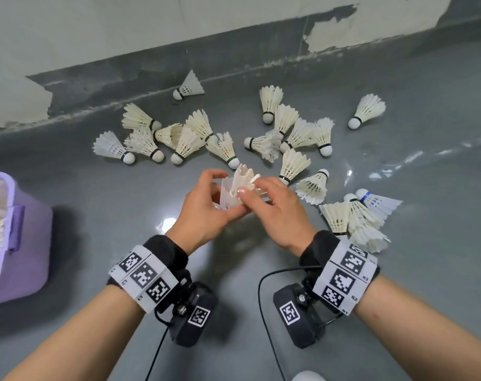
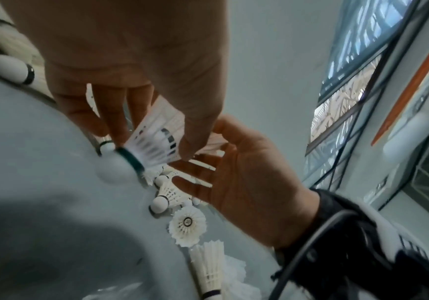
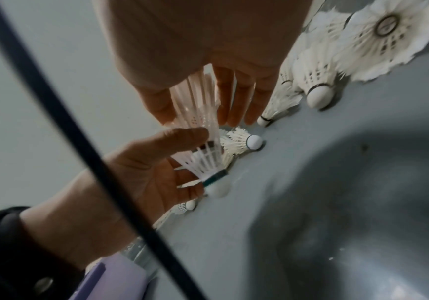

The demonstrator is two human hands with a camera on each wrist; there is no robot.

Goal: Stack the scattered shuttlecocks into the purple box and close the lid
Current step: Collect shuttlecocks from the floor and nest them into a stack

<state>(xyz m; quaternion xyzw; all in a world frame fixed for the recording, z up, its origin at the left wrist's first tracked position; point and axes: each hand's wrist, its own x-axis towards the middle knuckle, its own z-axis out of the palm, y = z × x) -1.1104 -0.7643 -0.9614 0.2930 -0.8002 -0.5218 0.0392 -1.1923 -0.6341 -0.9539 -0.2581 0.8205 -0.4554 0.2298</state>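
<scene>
- Both hands meet above the floor (image 1: 398, 312): the left hand (image 1: 203, 213) curls its grip round the held shuttlecocks (image 1: 235, 192), and the right hand (image 1: 275, 213) pinches their feathers.
- Scattered shuttlecocks (image 1: 187, 141) lie beyond on the floor.
- The purple box (image 1: 27, 243) stands far left, open, shuttlecocks inside.

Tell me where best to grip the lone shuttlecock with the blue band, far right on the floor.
Probably the blue-banded shuttlecock is best pinched at its cork, from the upper left. It lies on its side, cork toward the upper left and exposed, feathers fanning right. The cork is the solid part; the feather skirt looks fragile and presses against neighbouring shuttlecocks.
</scene>
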